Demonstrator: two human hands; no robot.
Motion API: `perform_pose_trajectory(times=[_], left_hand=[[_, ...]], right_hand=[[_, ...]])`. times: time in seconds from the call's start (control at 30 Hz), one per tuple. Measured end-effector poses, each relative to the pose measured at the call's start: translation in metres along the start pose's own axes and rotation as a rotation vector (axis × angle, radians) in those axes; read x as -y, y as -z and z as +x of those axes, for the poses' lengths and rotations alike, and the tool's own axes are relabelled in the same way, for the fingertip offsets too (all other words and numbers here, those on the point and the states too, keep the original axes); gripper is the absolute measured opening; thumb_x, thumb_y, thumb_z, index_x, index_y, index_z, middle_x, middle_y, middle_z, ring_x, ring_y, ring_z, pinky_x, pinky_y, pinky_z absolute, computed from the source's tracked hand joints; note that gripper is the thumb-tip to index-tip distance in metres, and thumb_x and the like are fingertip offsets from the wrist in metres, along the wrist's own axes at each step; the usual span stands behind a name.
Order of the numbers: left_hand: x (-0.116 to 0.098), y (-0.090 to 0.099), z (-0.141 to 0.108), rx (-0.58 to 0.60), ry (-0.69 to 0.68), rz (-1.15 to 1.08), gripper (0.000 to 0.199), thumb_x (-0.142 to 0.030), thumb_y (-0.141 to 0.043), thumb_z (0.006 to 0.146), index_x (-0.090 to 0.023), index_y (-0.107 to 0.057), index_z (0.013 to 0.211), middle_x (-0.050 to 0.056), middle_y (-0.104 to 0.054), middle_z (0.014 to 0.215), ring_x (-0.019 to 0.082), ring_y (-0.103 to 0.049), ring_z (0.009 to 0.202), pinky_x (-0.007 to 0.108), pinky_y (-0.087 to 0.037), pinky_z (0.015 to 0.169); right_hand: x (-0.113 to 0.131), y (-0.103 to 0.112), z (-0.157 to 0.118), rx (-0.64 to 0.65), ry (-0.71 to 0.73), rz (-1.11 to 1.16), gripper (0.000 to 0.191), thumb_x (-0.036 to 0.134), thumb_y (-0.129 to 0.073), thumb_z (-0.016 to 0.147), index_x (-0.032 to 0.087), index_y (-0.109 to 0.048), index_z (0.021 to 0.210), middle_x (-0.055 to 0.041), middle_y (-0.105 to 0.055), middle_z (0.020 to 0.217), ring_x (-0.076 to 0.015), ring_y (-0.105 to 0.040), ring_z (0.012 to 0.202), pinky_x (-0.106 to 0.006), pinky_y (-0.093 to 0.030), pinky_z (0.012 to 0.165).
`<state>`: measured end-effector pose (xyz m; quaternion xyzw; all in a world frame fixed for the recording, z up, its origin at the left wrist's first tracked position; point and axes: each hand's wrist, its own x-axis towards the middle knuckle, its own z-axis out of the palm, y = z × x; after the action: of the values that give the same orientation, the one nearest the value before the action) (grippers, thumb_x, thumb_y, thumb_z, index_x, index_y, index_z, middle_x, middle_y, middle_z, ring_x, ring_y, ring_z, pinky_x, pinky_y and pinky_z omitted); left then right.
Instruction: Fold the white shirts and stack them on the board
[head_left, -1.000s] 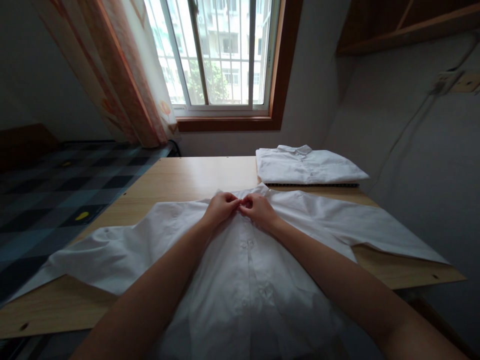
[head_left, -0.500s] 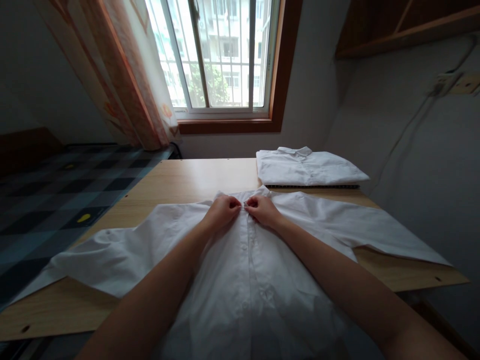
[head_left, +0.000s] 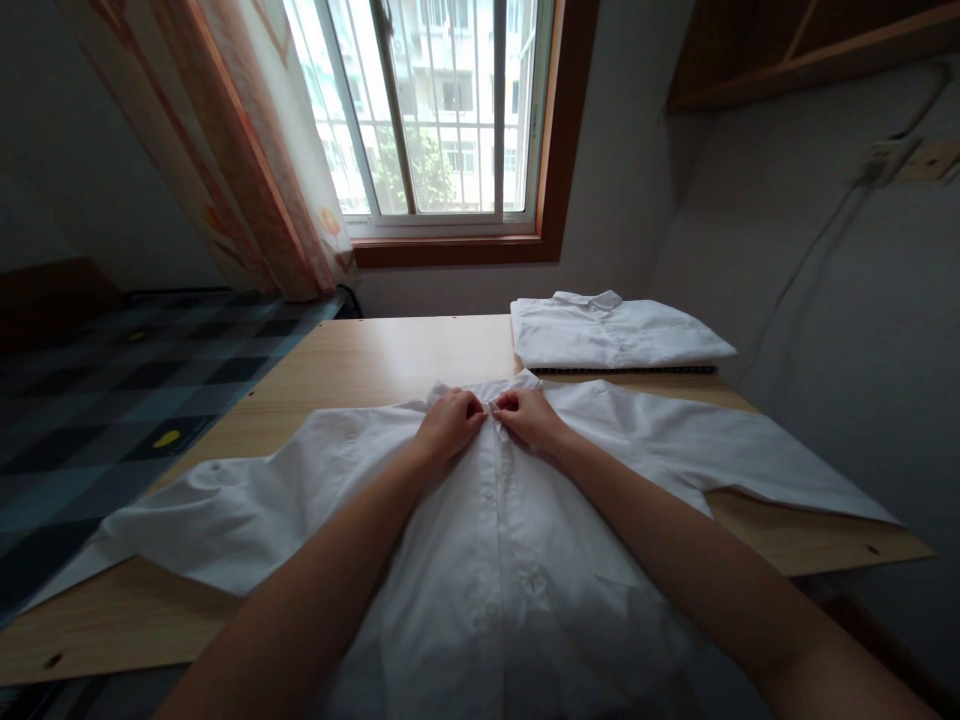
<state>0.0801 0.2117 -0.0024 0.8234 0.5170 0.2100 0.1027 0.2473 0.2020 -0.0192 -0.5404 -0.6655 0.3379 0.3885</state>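
A white button-up shirt [head_left: 450, 560] lies spread front side up, its sleeves stretched out to both sides and its collar [head_left: 527, 380] at the far end. Just below the collar, my left hand [head_left: 452, 425] pinches the left edge of the front opening. My right hand [head_left: 527, 415] pinches the placket from the other side, its fingertips almost meeting those of the left. Whatever button lies between the fingers is too small to make out. Lower down, the two front panels lie together along the button line.
Folded white shirts [head_left: 619, 335] sit on a dark-edged base at the back right of the wooden table [head_left: 390, 345]. A checked bed [head_left: 187, 370] adjoins the table on the left. Beyond stand a window [head_left: 435, 120] and a curtain [head_left: 247, 150]; a shelf [head_left: 810, 70] hangs upper right.
Both hands have shifted very slightly to the right at the collar opening, still pinching the fabric. The shirt lies as before.
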Motion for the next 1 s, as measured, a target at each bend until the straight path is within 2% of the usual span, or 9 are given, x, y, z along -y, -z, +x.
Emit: perform_pose_trajectory(times=[0.1, 0.2, 0.43, 0.8, 1.0], left_hand=[[0.000, -0.001, 0.001, -0.002, -0.015, 0.039, 0.012, -0.023, -0.061, 0.085, -0.017, -0.070, 0.082, 0.009, -0.068, 0.090, 0.022, -0.062, 0.086, 0.034, -0.048, 0.082], [-0.002, -0.001, 0.001, -0.001, -0.016, 0.063, 0.014, -0.025, -0.060, 0.086, -0.017, -0.071, 0.083, 0.009, -0.068, 0.093, 0.022, -0.063, 0.085, 0.034, -0.048, 0.081], [-0.003, 0.006, 0.001, 0.018, -0.010, 0.067, 0.017, -0.026, -0.060, 0.086, -0.017, -0.074, 0.080, 0.010, -0.071, 0.088, 0.023, -0.064, 0.085, 0.032, -0.048, 0.080], [0.005, 0.003, 0.000, -0.015, 0.010, -0.193, 0.020, -0.031, -0.061, 0.085, -0.016, -0.073, 0.080, 0.006, -0.073, 0.078, 0.019, -0.063, 0.073, 0.029, -0.046, 0.070], [-0.002, 0.010, -0.004, -0.034, -0.056, -0.098, 0.016, -0.027, -0.059, 0.085, -0.019, -0.071, 0.082, 0.006, -0.074, 0.083, 0.019, -0.064, 0.076, 0.029, -0.046, 0.072]], right_hand=[[0.003, 0.003, -0.003, 0.055, -0.058, 0.151, 0.010, 0.018, -0.060, 0.077, 0.017, -0.066, 0.069, 0.0076, -0.050, 0.043, -0.0092, -0.046, 0.037, -0.020, -0.034, 0.043], [0.006, 0.004, -0.005, 0.060, -0.064, 0.254, 0.011, 0.023, -0.062, 0.077, 0.017, -0.065, 0.068, 0.0074, -0.050, 0.044, -0.0088, -0.045, 0.034, -0.020, -0.032, 0.037], [0.001, -0.005, -0.003, 0.048, -0.081, 0.283, 0.005, 0.019, -0.066, 0.072, 0.016, -0.065, 0.069, 0.0048, -0.058, 0.055, -0.0076, -0.050, 0.041, -0.018, -0.040, 0.037], [0.003, 0.000, -0.004, 0.086, -0.165, 0.456, 0.009, 0.020, -0.073, 0.068, 0.015, -0.066, 0.068, 0.0059, -0.054, 0.054, -0.0075, -0.048, 0.044, -0.019, -0.048, 0.041], [0.004, 0.006, -0.005, 0.151, -0.178, 0.513, 0.013, 0.022, -0.078, 0.067, 0.015, -0.067, 0.069, 0.0063, -0.054, 0.052, -0.0068, -0.049, 0.043, -0.017, -0.045, 0.039]])
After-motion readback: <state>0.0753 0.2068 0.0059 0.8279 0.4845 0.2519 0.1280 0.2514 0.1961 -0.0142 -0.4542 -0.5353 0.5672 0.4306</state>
